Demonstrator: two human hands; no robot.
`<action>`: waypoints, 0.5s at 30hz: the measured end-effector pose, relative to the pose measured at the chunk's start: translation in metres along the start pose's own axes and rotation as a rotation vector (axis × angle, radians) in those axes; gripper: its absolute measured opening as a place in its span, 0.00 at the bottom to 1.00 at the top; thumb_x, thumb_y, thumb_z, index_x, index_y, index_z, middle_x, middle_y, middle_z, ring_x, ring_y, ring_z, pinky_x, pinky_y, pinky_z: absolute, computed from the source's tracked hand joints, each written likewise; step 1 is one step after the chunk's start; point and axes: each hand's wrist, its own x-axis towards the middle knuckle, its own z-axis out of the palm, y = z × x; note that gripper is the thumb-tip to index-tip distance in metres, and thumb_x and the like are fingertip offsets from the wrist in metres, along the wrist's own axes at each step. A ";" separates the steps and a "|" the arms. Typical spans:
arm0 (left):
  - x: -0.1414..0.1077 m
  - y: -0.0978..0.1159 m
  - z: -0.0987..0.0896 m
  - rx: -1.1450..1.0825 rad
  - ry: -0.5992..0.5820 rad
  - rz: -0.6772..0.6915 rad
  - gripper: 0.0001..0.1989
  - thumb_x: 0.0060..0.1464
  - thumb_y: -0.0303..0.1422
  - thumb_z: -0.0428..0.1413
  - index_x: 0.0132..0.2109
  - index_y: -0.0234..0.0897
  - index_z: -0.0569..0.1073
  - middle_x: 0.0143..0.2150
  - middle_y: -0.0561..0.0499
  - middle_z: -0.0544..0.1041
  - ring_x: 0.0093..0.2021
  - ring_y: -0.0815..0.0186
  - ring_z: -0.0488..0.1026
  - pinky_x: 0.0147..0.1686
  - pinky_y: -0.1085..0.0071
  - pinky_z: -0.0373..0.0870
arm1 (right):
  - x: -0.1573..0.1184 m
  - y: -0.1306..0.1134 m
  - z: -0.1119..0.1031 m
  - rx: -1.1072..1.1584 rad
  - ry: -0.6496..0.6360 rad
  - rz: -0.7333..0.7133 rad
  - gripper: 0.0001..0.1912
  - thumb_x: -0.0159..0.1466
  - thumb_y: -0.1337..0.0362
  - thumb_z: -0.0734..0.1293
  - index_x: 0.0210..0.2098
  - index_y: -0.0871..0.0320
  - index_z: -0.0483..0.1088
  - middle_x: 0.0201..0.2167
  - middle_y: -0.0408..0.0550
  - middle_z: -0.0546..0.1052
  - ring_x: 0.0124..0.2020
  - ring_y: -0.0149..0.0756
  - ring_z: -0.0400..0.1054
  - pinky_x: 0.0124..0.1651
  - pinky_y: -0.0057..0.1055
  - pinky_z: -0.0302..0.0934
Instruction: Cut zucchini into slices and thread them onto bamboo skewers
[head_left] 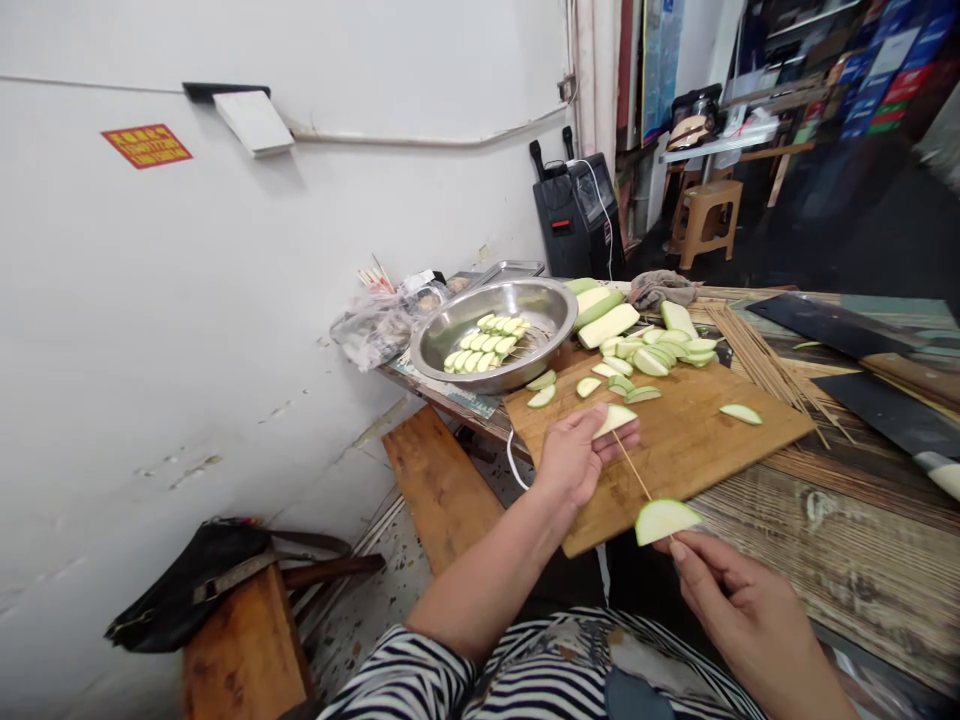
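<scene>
My left hand [571, 458] pinches a pale half-moon slice of green-skinned squash [615, 419] over the near left part of the wooden cutting board [712, 440]. A thin bamboo skewer [634, 468] runs from that slice down to a larger squash slice [666, 521], which is threaded on it. My right hand [739, 590] grips the skewer's lower end just below the larger slice. Cut slices [651, 360] lie heaped on the board's far side, with longer squash pieces [609, 326] behind. A steel basin [553, 308] holds several skewers of slices [480, 345].
Loose bamboo skewers [757, 355] lie right of the board. Two dark-bladed cleavers [832, 325] rest on the table's right side. A grey cloth [661, 289] and plastic bags [367, 328] are behind. Wooden benches [442, 490] stand at the left, one bearing a black bag [195, 585].
</scene>
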 end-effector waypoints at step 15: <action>0.004 -0.004 0.003 0.001 0.023 -0.043 0.05 0.55 0.26 0.54 0.32 0.28 0.72 0.32 0.43 0.78 0.36 0.59 0.78 0.49 0.54 0.71 | 0.011 -0.007 0.015 0.464 -0.045 0.260 0.21 0.55 0.47 0.68 0.34 0.60 0.71 0.12 0.31 0.53 0.12 0.21 0.41 0.14 0.20 0.37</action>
